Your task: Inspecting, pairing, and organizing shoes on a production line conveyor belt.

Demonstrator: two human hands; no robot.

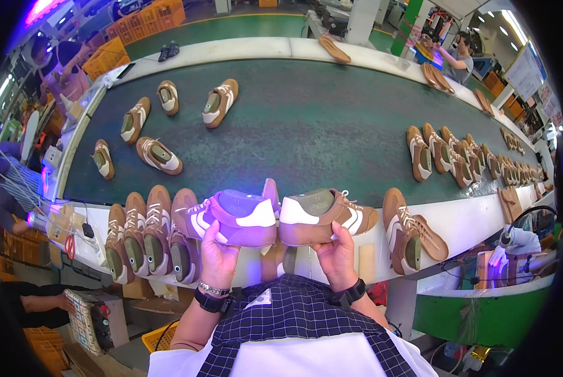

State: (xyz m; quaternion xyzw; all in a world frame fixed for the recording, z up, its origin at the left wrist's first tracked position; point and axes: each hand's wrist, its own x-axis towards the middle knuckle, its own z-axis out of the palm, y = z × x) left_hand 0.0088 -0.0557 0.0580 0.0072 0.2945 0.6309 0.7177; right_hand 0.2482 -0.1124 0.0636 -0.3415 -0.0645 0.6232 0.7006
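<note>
Dozens of brown-and-white shoes lie around me, so I go from the biggest thing down. Across the middle of the frame runs the dark green belt [306, 125], with five loose shoes at its upper left [159, 156] and a packed line of shoes at the right [457, 160]. Along the white tabletop [476, 220] at the lower left, a row of four shoes [146, 235] stands side by side, and I take these as already gone through; one more pair [410, 232] lies at the lower right. At centre I hold a pair heel to heel: my left hand [218, 254] has its fingers clamped under the left shoe [237, 217], lit violet, and my right hand [337, 254] grips the right shoe [325, 217] likewise. I judge the work partway, with many shoes waiting.
</note>
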